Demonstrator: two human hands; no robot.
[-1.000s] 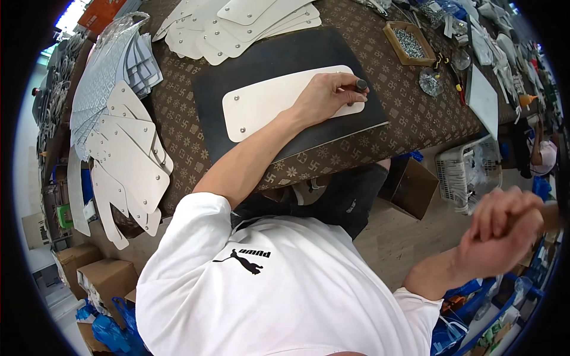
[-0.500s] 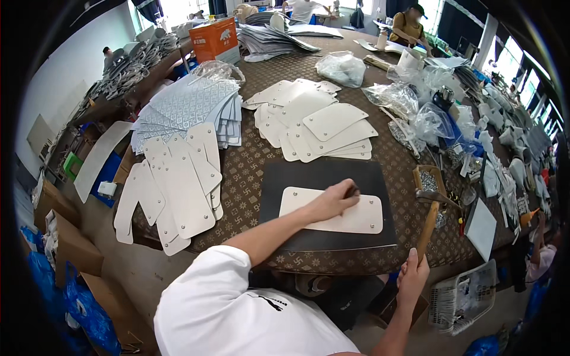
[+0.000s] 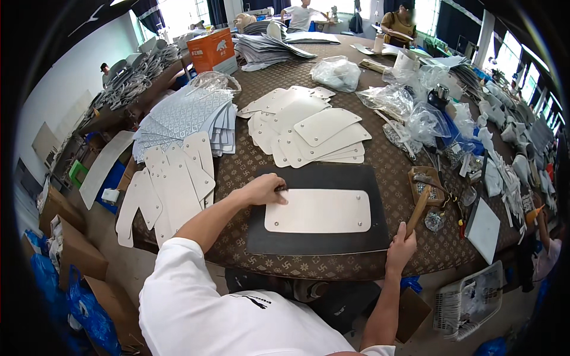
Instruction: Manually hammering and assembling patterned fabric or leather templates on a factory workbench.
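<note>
Far left: fanned stack of pale cut panels (image 3: 169, 187) at the worktop (image 3: 249, 160) edge. Left hand (image 3: 265, 190) rests closed over a small dark object, pressing on the left end of the cream rectangular panel (image 3: 319, 210), which lies flat on a black mat (image 3: 317, 240). Right hand (image 3: 401, 249) grips a wooden-handled hammer (image 3: 417, 210), head raised beside the mat's right edge.

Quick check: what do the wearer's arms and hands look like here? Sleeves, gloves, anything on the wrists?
Both hands are bare, no gloves: left hand, right hand. The forearms are uncovered too; no watch, band or ring is visible at this size. The person wears a white short-sleeved T-shirt with a small dark logo on the chest; the left sleeve ends above the elbow.
</note>
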